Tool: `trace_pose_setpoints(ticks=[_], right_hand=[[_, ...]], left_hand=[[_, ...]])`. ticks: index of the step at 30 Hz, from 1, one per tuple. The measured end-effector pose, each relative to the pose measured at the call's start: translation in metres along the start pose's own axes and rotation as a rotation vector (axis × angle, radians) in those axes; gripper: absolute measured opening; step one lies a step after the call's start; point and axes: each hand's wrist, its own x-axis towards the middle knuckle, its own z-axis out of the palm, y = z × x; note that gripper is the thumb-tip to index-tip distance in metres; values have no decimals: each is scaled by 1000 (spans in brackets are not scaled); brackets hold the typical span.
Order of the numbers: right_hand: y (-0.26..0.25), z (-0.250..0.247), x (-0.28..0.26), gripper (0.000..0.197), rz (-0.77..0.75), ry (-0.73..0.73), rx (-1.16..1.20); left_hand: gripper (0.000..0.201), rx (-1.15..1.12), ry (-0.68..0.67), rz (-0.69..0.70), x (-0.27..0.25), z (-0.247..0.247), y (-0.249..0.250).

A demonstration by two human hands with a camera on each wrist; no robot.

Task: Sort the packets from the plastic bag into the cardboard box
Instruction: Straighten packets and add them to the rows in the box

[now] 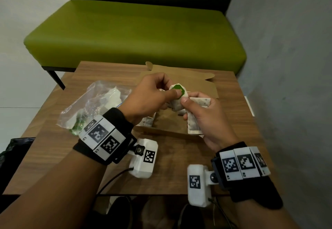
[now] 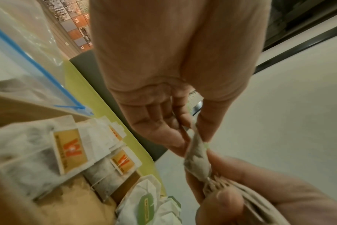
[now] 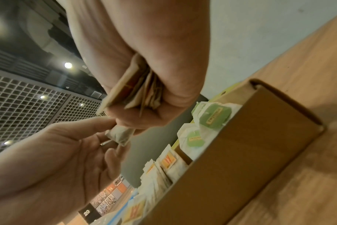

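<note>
My left hand (image 1: 172, 92) pinches a white packet with a green tag (image 1: 179, 89) between thumb and fingers, above the open cardboard box (image 1: 167, 132). My right hand (image 1: 196, 106) touches the same packet with its thumb and grips a stack of packets (image 1: 193, 122) in its curled fingers. The wrist views show the pinched packet (image 2: 196, 155) (image 3: 119, 135) and the stack (image 3: 137, 91). In the box lie orange-tagged packets (image 2: 71, 150) and green-tagged packets (image 3: 215, 115) in separate groups. The clear plastic bag (image 1: 93, 103) lies to the left with several packets still inside.
Box and bag sit on a small wooden table (image 1: 53, 157). A green bench (image 1: 134, 34) stands behind it and a grey wall (image 1: 287, 67) runs close along the right. A black bag (image 1: 14, 148) sits at the left edge.
</note>
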Motion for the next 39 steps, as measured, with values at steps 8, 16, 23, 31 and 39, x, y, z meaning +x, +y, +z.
trace_pose_setpoints(ticks=[8,16,23,31,39], right_hand=[[11,-30,-5,19,10,384,-578],[19,-42,2,31,60,441,-786],[20,-53,9,22,107,468,-796],[19,-55,11,22,91,462,-783],[15,-55,8,8,3,438,-441]], left_hand=[[17,137,7,-79,14,13,-20],[10,341,-111,-121,22,39,-24],[7,620,-51,-74,36,44,-25],[8,705,15,-40,45,50,-25],[19,736,72,-40,51,55,-30]])
